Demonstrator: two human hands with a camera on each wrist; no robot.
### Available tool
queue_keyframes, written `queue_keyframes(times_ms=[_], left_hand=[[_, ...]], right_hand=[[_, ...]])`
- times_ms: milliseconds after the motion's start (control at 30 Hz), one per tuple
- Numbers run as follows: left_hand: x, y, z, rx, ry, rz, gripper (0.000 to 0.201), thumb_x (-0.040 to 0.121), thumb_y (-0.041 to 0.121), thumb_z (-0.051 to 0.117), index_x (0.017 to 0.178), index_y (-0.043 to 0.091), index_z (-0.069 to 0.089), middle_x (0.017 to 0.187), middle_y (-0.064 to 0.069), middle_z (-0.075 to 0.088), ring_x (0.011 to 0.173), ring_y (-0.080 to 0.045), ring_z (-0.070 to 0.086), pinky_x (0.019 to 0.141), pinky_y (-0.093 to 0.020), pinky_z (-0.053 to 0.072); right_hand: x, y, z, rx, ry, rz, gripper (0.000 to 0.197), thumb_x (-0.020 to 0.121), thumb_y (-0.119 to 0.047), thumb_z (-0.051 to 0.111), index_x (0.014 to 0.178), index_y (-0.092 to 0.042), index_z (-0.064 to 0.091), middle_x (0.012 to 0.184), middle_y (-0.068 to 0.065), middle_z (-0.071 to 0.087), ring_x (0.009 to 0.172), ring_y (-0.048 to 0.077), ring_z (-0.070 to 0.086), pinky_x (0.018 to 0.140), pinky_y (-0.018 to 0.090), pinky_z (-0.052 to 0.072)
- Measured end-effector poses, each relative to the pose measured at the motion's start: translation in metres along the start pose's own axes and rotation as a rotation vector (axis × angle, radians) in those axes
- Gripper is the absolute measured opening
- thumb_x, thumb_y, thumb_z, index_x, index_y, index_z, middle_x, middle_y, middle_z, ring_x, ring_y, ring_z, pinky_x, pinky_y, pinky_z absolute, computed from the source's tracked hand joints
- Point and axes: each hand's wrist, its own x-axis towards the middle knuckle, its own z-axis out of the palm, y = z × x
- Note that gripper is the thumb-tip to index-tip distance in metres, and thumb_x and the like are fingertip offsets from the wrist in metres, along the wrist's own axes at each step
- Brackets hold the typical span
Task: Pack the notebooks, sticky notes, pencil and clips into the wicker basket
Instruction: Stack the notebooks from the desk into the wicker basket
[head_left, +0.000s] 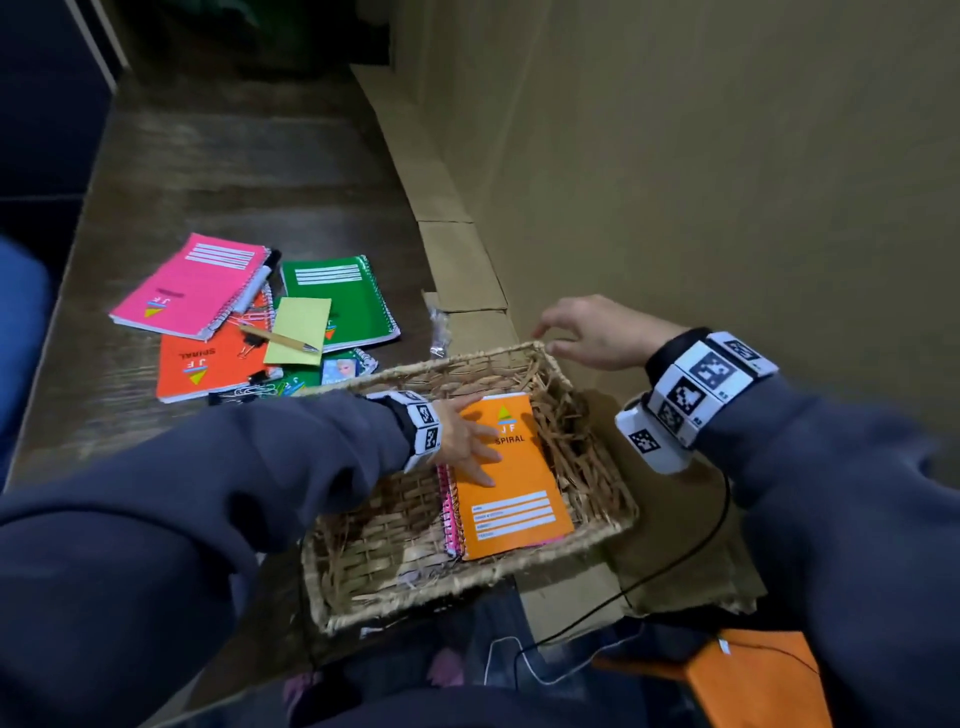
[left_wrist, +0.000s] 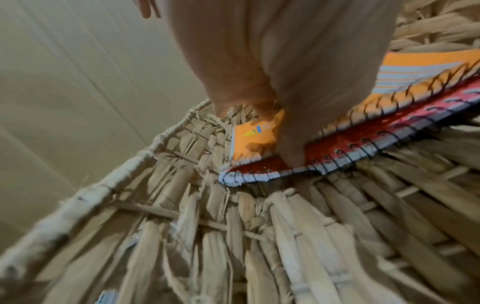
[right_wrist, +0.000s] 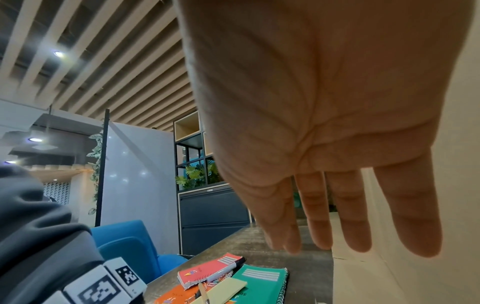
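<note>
Notebooks are going in first: an orange notebook (head_left: 511, 475) lies flat in the wicker basket (head_left: 597, 512), stacked on a pink notebook (head_left: 448, 512) whose spiral edge shows at its 9 o'clock side. The left hand (head_left: 467, 441) lies on the orange cover with fingers spread and straight, pressing rather than gripping. The right hand (head_left: 597, 332) hovers near the basket's 1 o'clock corner, fingers loosely extended and holding nothing.

By my reading, this step is settling the second notebook onto the stack. Next, a hand must reach toward 10 o'clock, where the rest waits on the surface (head_left: 208, 171): a pink notebook on the pile (head_left: 195, 286), an orange one (head_left: 208, 366), a green one (head_left: 343, 296), the yellow sticky notes (head_left: 298, 330), the pencil (head_left: 278, 338) lying across them, and scattered clips (head_left: 249, 389).

The covers are glossy card, rectangular, with wire spiral bindings that could snag on the weave. The basket is coarse and fibrous, with frayed strands inside. The clips are small and thin, probably needing a fingertip pinch or a sweep together; the pencil is slim and may roll.
</note>
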Motion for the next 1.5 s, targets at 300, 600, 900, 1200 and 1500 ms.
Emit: queue_keyframes(times_ms=[300,600,900,1200,1500], left_hand=[[-0.061,-0.007,-0.009,-0.745,0.433,-0.421,0.050,0.082,0.017,0.055,0.132,0.024,0.051,0.119,-0.009,0.065,0.109,-0.030,0.062,0.076,-0.035,0.051],[-0.192,-0.026,0.161,-1.237,0.638,-1.135,0.043,0.086,0.012,0.050,0.129,0.019,0.056,0.129,-0.006,0.063,0.120,-0.024,0.057,0.099,-0.033,0.046],[-0.204,-0.053,0.282,-1.318,0.317,-1.318,0.055,0.086,0.024,0.051,0.140,0.023,0.039,0.141,-0.004,0.050,0.132,-0.024,0.044,0.108,-0.049,0.036],[-0.157,-0.101,0.326,-1.361,0.314,-1.246,0.059,0.087,0.032,0.050,0.139,0.010,0.035,0.144,-0.013,0.042,0.130,-0.033,0.042,0.106,-0.049,0.039],[-0.119,-0.122,0.329,-1.455,-0.044,-1.212,0.095,0.073,0.026,0.066,0.148,0.022,0.007,0.157,-0.016,0.000,0.140,-0.052,0.008,0.110,-0.058,0.031]], right_hand=[[0.038,-0.034,-0.003,0.030,-0.029,-0.109,0.029,0.094,-0.022,0.053,0.121,-0.020,0.063,0.125,0.005,0.064,0.110,0.023,0.060,0.093,0.030,0.045],[0.158,-0.112,-0.025,0.098,0.123,-0.152,0.028,0.090,-0.017,0.051,0.114,-0.012,0.065,0.118,0.010,0.066,0.110,0.027,0.059,0.091,0.033,0.046],[0.307,-0.129,0.035,0.158,-0.171,0.332,0.051,0.081,-0.035,0.065,0.118,-0.001,0.056,0.105,0.015,0.061,0.109,0.031,0.062,0.079,0.033,0.050],[0.350,-0.123,0.078,0.382,-0.238,0.618,0.134,0.062,-0.039,0.086,0.149,-0.004,-0.010,0.157,0.020,0.017,0.141,0.036,0.028,0.111,0.045,0.034],[0.349,-0.111,0.072,0.358,-0.293,0.599,0.100,0.068,-0.048,0.079,0.143,-0.002,0.033,0.146,0.015,0.042,0.131,0.032,0.045,0.105,0.038,0.042]])
